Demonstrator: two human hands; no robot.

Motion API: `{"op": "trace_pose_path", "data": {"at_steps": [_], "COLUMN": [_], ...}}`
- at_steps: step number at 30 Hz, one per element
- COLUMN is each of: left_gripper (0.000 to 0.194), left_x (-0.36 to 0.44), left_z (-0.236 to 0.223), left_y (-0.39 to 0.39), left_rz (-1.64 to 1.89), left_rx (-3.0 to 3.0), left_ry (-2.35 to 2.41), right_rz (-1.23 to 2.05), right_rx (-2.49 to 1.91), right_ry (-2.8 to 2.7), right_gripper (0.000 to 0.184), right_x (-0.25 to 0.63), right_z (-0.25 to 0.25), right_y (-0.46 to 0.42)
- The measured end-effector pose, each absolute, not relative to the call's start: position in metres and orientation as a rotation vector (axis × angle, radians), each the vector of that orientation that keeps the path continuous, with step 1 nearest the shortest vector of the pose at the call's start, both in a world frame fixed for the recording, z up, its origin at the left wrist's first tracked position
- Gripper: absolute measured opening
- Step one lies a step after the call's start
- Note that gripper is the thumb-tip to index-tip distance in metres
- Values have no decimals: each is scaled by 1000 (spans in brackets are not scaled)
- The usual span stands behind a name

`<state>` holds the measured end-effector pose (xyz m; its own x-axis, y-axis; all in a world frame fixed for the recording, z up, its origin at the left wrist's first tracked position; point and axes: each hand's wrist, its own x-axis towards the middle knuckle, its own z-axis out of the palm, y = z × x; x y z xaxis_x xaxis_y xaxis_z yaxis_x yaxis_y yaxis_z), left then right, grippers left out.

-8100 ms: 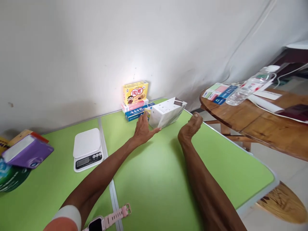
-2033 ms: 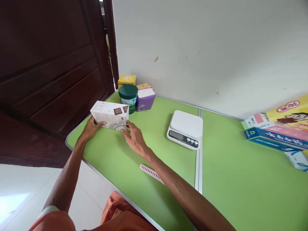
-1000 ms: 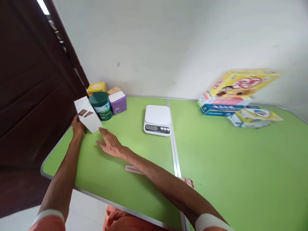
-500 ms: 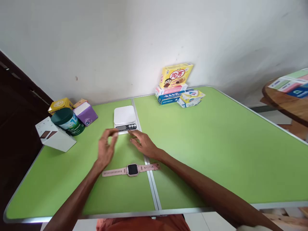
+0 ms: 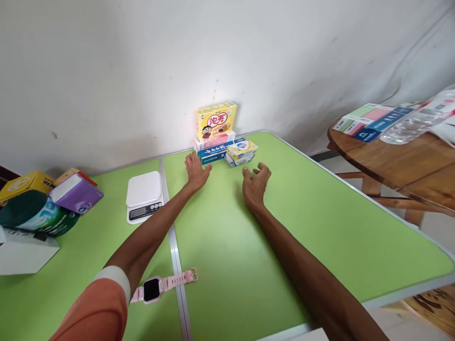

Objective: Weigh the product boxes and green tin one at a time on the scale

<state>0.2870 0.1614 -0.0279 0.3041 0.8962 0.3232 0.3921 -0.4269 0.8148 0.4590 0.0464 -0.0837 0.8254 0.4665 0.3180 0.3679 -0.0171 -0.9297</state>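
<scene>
Even, fairly bright light fills the scene. The wall (image 5: pixel 170 71) whitens right behind the yellow box (image 5: pixel 216 123) and greys well to either side of it. In front of the box, the right hand (image 5: pixel 256 185) casts a soft shadow on the table (image 5: pixel 220 270). Far left of the box, the tub (image 5: pixel 42 215) looks stretched.

backed by a scuffed pale wall (image 5: pixel 142 71), brightest near centre; furnished with a green table (image 5: pixel 220 265) beside a wooden table (image 5: pixel 408 166), above pale floor (image 5: pixel 437 228).

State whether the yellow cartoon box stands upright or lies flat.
Upright: the yellow box shows its broad front above the pink box.
</scene>
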Motion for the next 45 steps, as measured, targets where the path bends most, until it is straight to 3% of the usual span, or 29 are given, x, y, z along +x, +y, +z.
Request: {"op": "trace_pose_path", "data": {"at_steps": [5,10,14,18,25,29,36,45], "left_gripper": [75,90,97,85,67,61,66,73], "left_x": [324,366,380,371,308,271,199,45], "left_z": [-35,-51,-52,-47,-47,-34,7,26], "left_y": [170,169,177,180,161,141,113,102], "left_rz": [984,831,807,799,795,832,975,1071], "left_rx": [2145,2033,1992,1985,1982,2035,2116,2029], "left_ry": [821,776,829,901,841,867,942,1197], "right_rz": [-100,98,175,192,259,238,-90,164], "right_rx": [-1621,-1620,-1653,-1671,-1629,-1555,-1476,-1206], "right_ry": [-566,-681,-727,-780,-939,-1023,-1178,-1388], "right_gripper": [85,94,90,84,70,71,55,53], "right_x": [513,522,518,506,463,433,371,248], "right_z": [-83,-72,-62,-54,-55,-59,-32,-20], "right_y": [105,126,111,88,44,32,25,58]}}
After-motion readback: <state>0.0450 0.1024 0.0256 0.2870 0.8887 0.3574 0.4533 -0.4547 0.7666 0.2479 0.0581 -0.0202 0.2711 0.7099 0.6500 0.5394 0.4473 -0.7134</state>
